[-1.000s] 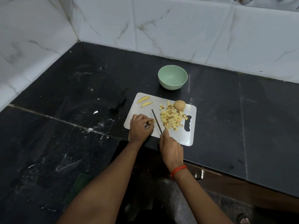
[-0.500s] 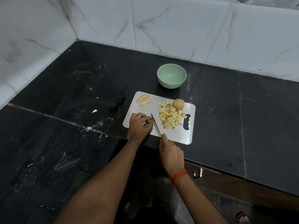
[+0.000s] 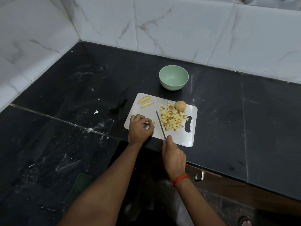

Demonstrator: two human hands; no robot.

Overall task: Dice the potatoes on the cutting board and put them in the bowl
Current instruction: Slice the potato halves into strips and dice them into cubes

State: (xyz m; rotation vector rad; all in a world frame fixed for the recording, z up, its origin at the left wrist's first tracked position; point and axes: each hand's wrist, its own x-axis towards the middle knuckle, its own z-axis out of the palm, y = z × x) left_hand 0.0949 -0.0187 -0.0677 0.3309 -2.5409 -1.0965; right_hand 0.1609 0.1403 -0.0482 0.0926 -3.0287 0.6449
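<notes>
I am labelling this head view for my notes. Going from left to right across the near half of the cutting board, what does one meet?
left hand holding a small potato piece → knife → pile of potato cubes → right rim of the cutting board

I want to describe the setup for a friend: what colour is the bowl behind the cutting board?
Pale mint green bowl, seen in the head view.

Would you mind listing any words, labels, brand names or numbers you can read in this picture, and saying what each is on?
None: no readable text shows on the cutting board, the bowl, the knife, the wall tiles or the counter.
</notes>
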